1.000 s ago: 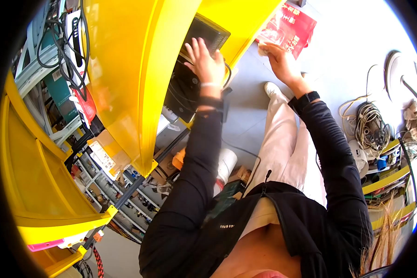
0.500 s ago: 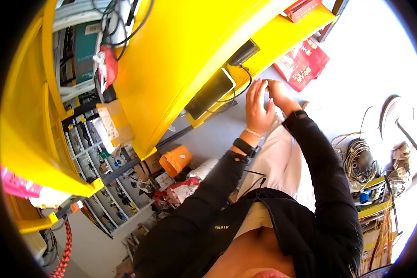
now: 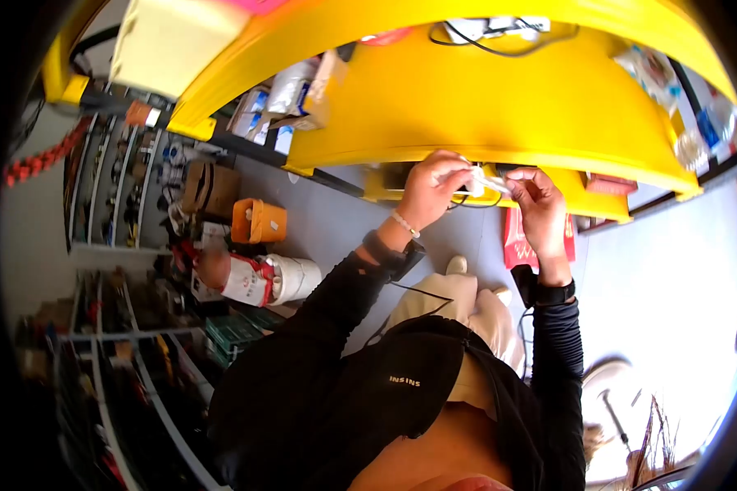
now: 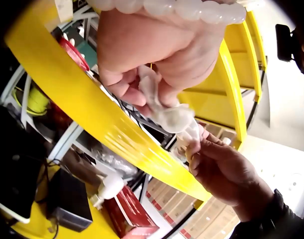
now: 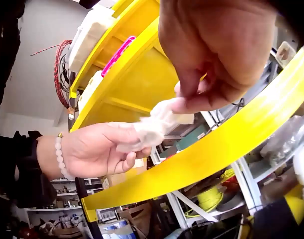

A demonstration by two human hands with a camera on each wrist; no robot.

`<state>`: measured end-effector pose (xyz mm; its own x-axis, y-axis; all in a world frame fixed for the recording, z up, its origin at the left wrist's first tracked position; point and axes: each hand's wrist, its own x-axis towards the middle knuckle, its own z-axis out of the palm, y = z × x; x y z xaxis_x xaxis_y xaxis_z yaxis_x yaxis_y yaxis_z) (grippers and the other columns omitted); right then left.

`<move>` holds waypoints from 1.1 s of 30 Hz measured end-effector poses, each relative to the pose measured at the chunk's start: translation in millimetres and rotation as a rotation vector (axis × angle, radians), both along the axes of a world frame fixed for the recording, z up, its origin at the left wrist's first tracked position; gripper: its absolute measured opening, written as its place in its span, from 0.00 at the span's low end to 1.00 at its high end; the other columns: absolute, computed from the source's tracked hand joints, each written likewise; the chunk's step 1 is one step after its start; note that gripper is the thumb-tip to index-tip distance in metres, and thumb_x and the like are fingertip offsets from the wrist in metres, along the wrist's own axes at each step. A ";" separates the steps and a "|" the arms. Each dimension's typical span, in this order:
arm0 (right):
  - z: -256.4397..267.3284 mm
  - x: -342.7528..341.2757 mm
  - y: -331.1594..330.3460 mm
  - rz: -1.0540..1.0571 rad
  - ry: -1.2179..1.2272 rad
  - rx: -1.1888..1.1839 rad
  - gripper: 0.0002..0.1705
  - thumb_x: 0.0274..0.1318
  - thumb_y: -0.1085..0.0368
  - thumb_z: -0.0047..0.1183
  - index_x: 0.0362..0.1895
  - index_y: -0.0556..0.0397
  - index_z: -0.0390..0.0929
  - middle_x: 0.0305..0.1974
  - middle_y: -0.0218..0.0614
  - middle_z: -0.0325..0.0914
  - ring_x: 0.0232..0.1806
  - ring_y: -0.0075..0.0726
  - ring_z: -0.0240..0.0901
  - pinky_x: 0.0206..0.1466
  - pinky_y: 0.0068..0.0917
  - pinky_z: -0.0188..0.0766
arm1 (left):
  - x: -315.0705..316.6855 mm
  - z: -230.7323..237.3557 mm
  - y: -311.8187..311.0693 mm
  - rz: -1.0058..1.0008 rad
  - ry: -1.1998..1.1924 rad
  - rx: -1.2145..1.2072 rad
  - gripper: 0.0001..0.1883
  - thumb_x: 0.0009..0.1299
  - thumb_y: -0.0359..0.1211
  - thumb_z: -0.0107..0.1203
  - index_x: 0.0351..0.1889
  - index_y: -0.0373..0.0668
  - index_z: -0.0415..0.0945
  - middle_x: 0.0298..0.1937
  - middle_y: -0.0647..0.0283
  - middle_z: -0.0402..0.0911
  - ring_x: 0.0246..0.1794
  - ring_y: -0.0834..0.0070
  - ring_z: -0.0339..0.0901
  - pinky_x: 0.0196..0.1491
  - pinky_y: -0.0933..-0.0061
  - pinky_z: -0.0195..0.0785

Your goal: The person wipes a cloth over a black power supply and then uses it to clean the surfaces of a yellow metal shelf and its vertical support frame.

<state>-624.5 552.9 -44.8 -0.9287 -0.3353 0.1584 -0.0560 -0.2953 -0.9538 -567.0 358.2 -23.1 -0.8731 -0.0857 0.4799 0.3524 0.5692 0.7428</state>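
Observation:
A crumpled white tissue (image 3: 481,182) is stretched between both hands, close to the front edge of a yellow shelf (image 3: 467,106). My left hand (image 3: 426,196) pinches one end between thumb and fingers. From the other side, my right hand (image 3: 542,214) pinches the opposite end. In the left wrist view the tissue (image 4: 174,118) looks thin and twisted, running down to the right hand (image 4: 224,169). The right wrist view has the tissue (image 5: 159,124) bunched at the left hand's (image 5: 94,152) fingertips.
On the lower yellow shelf stand a black box-shaped device (image 4: 67,199) and a red box (image 4: 129,214). A red bag (image 3: 516,245) is on the floor beyond the right wrist. Left of me are an orange bin (image 3: 258,221), a white bucket (image 3: 296,280) and storage racks.
The left hand has left the dark device on the lower shelf and come to the right hand. Both now grip the tissue. The head view has turned, bringing the shelf across the top.

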 end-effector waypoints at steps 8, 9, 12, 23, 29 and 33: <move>14.1 -22.8 -99.2 -0.194 0.989 1.006 0.22 0.56 0.72 0.44 0.56 0.49 0.76 0.62 0.42 0.71 0.68 0.45 0.63 0.66 0.62 0.56 | -8.0 0.6 -45.9 0.402 0.084 -0.564 0.20 0.61 0.18 0.48 0.51 0.40 0.77 0.54 0.58 0.79 0.57 0.59 0.74 0.57 0.57 0.66; 13.0 -17.5 -111.2 -0.087 0.948 1.076 0.26 0.57 0.68 0.44 0.62 0.47 0.69 0.67 0.40 0.64 0.72 0.43 0.55 0.67 0.69 0.45 | -4.1 -12.6 -46.7 0.438 -0.053 -0.738 0.24 0.60 0.19 0.50 0.56 0.43 0.75 0.61 0.62 0.75 0.65 0.61 0.68 0.62 0.43 0.58; 3.6 -6.2 -139.1 0.006 0.961 1.163 0.34 0.60 0.59 0.44 0.71 0.50 0.58 0.73 0.38 0.56 0.77 0.42 0.46 0.69 0.76 0.31 | 9.1 -22.0 -56.1 0.494 -0.177 -0.748 0.29 0.62 0.32 0.55 0.65 0.48 0.67 0.69 0.66 0.67 0.74 0.67 0.58 0.63 0.26 0.44; -2.6 60.5 -286.6 0.023 1.143 1.152 0.39 0.60 0.48 0.49 0.68 0.61 0.59 0.70 0.51 0.57 0.76 0.47 0.48 0.70 0.72 0.37 | 83.7 -13.0 -197.0 0.696 -0.392 -0.780 0.33 0.65 0.43 0.55 0.68 0.48 0.61 0.74 0.63 0.58 0.78 0.67 0.47 0.66 0.24 0.36; -4.6 78.0 -364.0 0.050 1.197 1.189 0.39 0.58 0.50 0.52 0.67 0.60 0.60 0.69 0.52 0.58 0.74 0.51 0.50 0.68 0.70 0.47 | 112.6 -17.8 -260.5 0.683 -0.344 -0.767 0.28 0.68 0.41 0.53 0.67 0.46 0.62 0.73 0.61 0.60 0.77 0.68 0.50 0.66 0.25 0.36; 6.7 79.8 -376.3 0.002 1.302 1.221 0.27 0.55 0.61 0.55 0.60 0.55 0.70 0.60 0.48 0.70 0.66 0.51 0.64 0.63 0.57 0.63 | 117.1 -31.7 -287.0 0.500 -0.189 -0.624 0.21 0.66 0.31 0.54 0.59 0.46 0.72 0.64 0.59 0.70 0.67 0.65 0.65 0.63 0.46 0.58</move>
<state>-544.7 176.6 -38.2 -0.4189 -0.8137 0.4029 -0.8791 0.4746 0.0446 -450.0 71.3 -54.9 -0.8734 -0.2521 0.4166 -0.1515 0.9538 0.2595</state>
